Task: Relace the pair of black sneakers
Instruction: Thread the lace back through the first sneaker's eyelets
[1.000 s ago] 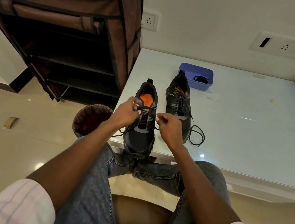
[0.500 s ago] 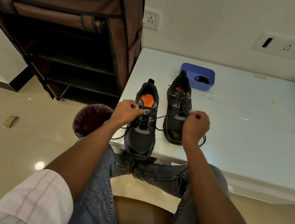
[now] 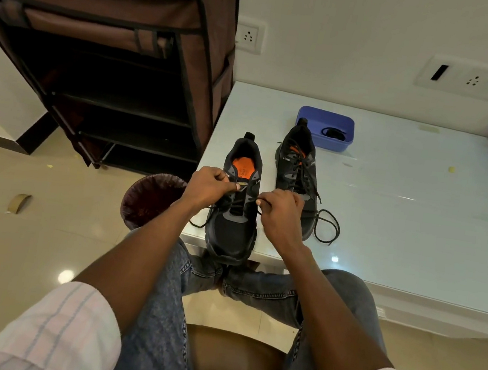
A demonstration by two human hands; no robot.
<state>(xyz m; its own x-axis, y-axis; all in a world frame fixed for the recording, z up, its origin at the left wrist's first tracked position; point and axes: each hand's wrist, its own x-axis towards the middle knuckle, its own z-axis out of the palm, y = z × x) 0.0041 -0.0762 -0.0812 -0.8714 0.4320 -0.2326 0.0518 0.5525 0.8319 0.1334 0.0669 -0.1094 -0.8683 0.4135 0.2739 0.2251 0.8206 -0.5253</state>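
On the white bench [image 3: 403, 226], near its front left corner, two black sneakers are sitting side by side, toes pointing toward the person. Count: one near sneaker [image 3: 233, 230] with its toe overhanging the bench edge, orange insole showing; one far sneaker [image 3: 297, 173] just to its right and set further back, already laced, its loose lace ends [image 3: 327, 228] looping on the bench surface.

Two hands working on the near sneaker. Left hand [image 3: 208, 187] is curling its fingers and pinching at the upper eyelets on the sneaker's left side; whether it is pinching lace or the eyelet flap, cannot tell. Right hand [image 3: 279, 213] is pinching a black lace [image 3: 254, 200] between thumb and fingertips, the lace running taut across to the sneaker's tongue. One lace end [image 3: 198, 224] is trailing off the sneaker's left side over the bench edge.

One blue tray [image 3: 326, 124] is sitting behind the far sneaker, holding one small dark coiled item [image 3: 333, 132], too small to identify.

Off the bench: one brown fabric shoe rack [image 3: 105, 49] standing to the left, one dark wastebasket [image 3: 149, 199] on the floor below the bench corner, one tape roll [image 3: 18, 202] lying on the floor further left. Two wall socket plates, one small [image 3: 249, 36], one long [image 3: 473, 80].
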